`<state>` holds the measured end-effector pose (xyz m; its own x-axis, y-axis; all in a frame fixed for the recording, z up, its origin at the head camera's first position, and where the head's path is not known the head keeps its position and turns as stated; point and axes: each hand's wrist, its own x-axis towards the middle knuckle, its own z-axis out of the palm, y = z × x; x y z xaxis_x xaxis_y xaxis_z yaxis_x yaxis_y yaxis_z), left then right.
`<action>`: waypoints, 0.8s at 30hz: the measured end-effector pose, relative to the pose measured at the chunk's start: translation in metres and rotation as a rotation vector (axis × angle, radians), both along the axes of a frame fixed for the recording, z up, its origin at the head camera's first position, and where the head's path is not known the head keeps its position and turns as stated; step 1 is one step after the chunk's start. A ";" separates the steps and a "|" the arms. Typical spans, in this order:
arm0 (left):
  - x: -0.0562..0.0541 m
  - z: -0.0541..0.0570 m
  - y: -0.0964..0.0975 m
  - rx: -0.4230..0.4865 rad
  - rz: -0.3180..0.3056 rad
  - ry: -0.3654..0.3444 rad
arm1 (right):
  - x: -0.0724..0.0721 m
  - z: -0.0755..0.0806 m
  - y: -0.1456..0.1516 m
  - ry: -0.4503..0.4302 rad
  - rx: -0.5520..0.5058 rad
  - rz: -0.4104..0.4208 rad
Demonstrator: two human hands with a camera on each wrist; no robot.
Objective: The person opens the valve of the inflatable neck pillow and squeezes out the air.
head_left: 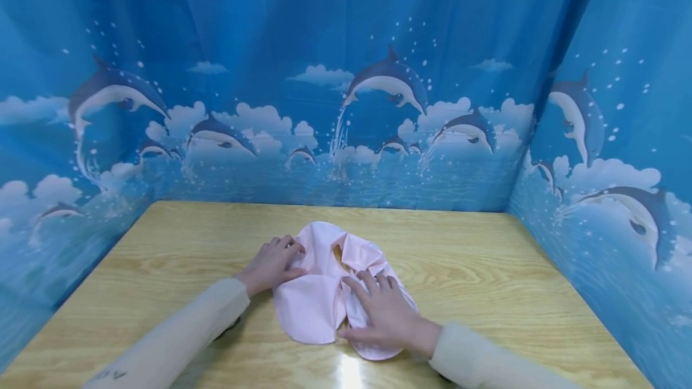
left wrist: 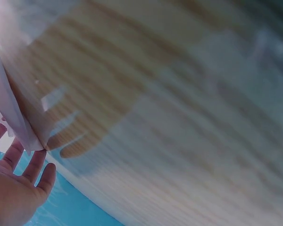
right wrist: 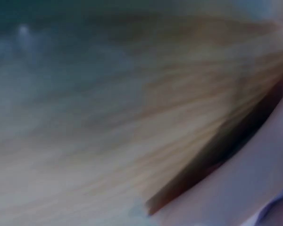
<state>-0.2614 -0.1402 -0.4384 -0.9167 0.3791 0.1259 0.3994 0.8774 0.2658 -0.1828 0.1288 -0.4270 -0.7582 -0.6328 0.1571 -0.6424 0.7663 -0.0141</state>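
A pale pink cloth piece (head_left: 310,302) with rounded lobes lies rumpled on the wooden table. Wood shows through a narrow gap near its middle. My left hand (head_left: 273,263) rests on its left edge, fingers loosely bent and thumb spread apart. In the left wrist view, the fingers of that left hand (left wrist: 19,188) are apart beside the hanging cloth edge (left wrist: 9,103). My right hand (head_left: 385,314) lies over the cloth's right part with its fingers spread, hiding some of the folds. The right wrist view is blurred; a raised cloth edge (right wrist: 231,188) crosses its lower right.
The light wood-grain table (head_left: 486,293) reaches back to a blue curtain (head_left: 259,35) printed with dolphins and clouds. More of this curtain hangs along the left and right sides. A bright light reflection lies on the table near the front.
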 end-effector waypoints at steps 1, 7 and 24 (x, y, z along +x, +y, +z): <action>0.000 0.000 0.000 0.002 -0.001 0.001 | 0.001 0.000 -0.003 -0.018 -0.013 -0.018; 0.000 0.000 0.000 -0.004 -0.008 0.011 | 0.003 0.003 -0.017 -0.103 -0.033 -0.097; 0.002 0.004 0.000 0.018 -0.017 -0.007 | 0.003 0.003 -0.041 -0.100 -0.020 -0.181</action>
<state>-0.2598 -0.1400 -0.4347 -0.9111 0.3925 0.1261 0.4122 0.8656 0.2843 -0.1796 0.0877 -0.4240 -0.8717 -0.4823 0.0868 -0.4889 0.8680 -0.0875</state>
